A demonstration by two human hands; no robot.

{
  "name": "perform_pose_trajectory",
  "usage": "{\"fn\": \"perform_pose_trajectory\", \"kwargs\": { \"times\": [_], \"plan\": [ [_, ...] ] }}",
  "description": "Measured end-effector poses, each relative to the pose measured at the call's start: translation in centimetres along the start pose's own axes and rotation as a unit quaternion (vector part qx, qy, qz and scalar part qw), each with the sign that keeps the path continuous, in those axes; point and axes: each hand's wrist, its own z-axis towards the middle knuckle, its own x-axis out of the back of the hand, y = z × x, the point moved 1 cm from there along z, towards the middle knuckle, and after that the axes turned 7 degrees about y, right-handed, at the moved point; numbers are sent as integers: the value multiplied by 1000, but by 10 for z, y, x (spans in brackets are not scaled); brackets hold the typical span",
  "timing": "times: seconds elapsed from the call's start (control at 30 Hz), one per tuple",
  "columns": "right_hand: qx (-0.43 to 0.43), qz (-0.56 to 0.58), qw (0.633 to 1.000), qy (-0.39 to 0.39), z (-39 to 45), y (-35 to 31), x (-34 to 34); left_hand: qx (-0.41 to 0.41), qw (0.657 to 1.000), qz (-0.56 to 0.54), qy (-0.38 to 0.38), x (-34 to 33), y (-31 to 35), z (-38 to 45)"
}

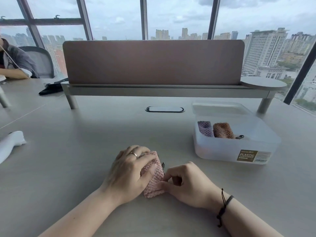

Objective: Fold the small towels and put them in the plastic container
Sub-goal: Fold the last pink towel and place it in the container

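A small pink knitted towel (pixel 154 178) lies folded into a narrow bundle on the table in front of me. My left hand (pixel 128 171) presses down over its left side, fingers curled across the top. My right hand (pixel 186 182) pinches the towel's near right edge between thumb and fingertips. The translucent plastic container (pixel 222 149) stands to the right, a little farther back, lid off. Inside it lie a rolled purple towel (pixel 205 128) and a rolled brown towel (pixel 223 130), side by side at the left.
A pinkish desk divider (pixel 153 62) on a raised shelf crosses the back of the table, with a cable slot (pixel 164 109) below it. A white object (pixel 10 144) lies at the left edge. Another person's arm (pixel 13 74) rests at the far left, near a black item (pixel 51 88).
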Motion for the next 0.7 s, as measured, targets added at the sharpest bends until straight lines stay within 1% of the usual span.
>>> {"fn": "perform_pose_trajectory", "kwargs": {
  "times": [0.07, 0.13, 0.2, 0.3, 0.5, 0.63, 0.7],
  "plan": [
    [6, 22, 1000, -2, 1, 0, 0, 6, 994, -49, -100, -5, 1, -1],
    [6, 38, 999, -7, 3, 1, 1, 19, 977, -73, -200, -11, 1, -2],
    [9, 41, 999, -15, 2, 1, 3, 25, 966, -61, -249, -11, 2, -1],
    [13, 37, 999, -25, 1, 0, 5, 21, 960, -24, -278, -8, 4, 0],
    [-1, 30, 999, -43, 2, -1, 6, 30, 951, 16, -308, -13, 3, 0],
    [-16, 36, 998, -50, 1, -4, 8, 58, 950, 28, -306, -13, 2, 1],
    [-16, 40, 998, -48, 1, -5, 8, 99, 954, -3, -284, -11, 1, 2]
  ]
}}
